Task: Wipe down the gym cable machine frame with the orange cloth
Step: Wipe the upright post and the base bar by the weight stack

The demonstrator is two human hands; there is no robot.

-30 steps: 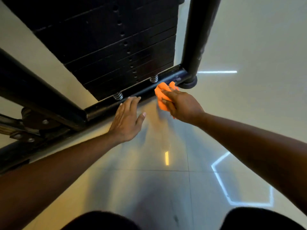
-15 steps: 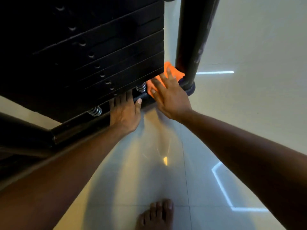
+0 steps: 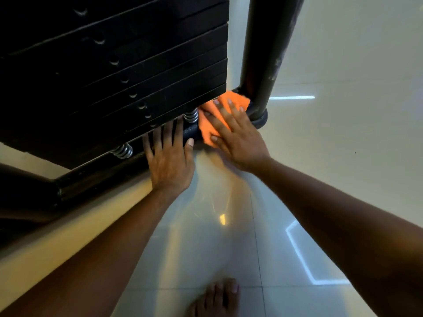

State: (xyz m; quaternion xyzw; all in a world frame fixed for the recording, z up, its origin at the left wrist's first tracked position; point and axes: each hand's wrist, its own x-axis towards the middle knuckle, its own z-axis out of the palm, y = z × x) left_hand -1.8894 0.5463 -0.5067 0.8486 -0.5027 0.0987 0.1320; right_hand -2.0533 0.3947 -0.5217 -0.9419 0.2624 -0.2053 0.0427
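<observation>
**Wiping the base bar, low by the corner post**

Step in hand, as I judge it: rubbing the bottom bar [image 3: 191,131] of the frame where it meets the upright post [image 3: 267,53]. To do it well, keep the palm flat and the pressure even, run the cloth along the bar's length, then work it round the post's foot, where dirt likely collects. Keep fingertips clear of the weight stack [image 3: 114,72] just above them.

Right hand [image 3: 238,138]: fingers spread and straight, pressing the orange cloth [image 3: 238,100] onto the bar. Cloth lies under and beyond the fingers, touching the post's base.

Left hand [image 3: 170,159]: just beside the right, flat, fingers straight and close together, resting on the same bar under the stack, near a spring [image 3: 191,115]. Seems a brace. Both arms reach forward and down, nearly straight.

Bare foot [image 3: 217,298] on the tiled floor [image 3: 343,168], behind the hands.
</observation>
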